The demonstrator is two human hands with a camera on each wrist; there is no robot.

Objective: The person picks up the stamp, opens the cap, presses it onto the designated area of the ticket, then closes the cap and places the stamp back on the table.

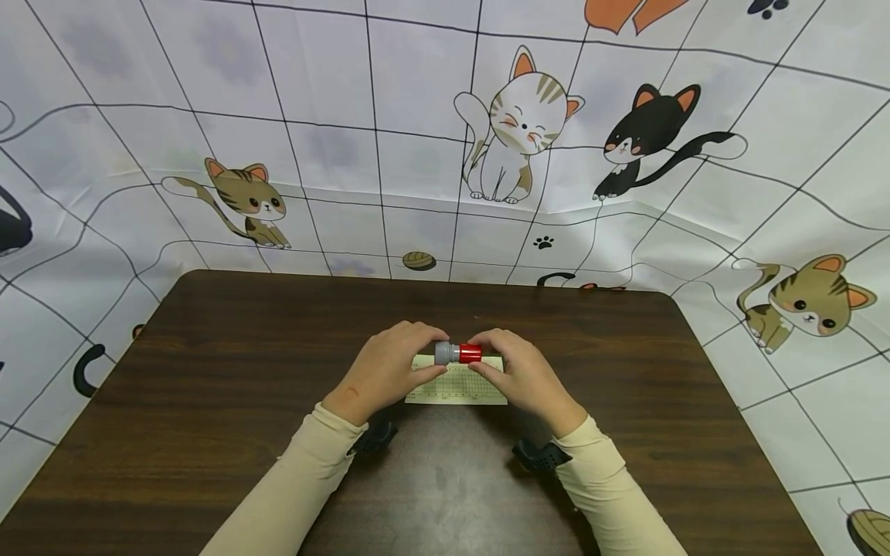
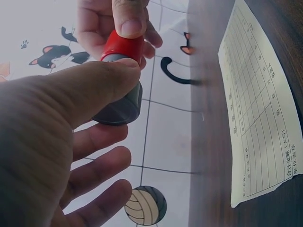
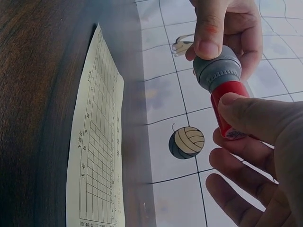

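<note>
Red-and-grey stamp [image 1: 457, 353] held level above paper form [image 1: 456, 384], long axis running left to right between both hands. Left hand [image 1: 386, 371] pinches grey end, thumb and forefinger curled round it; right hand [image 1: 520, 376] pinches red end the same way. Both hands equally close, one per end. Form lies flat on dark wooden table [image 1: 208, 386], just below stamp, toward person.

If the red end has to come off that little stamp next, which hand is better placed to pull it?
The right hand, probably: its fingers already pinch the red end, while the left hand holds the grey body above the paper form.
</note>
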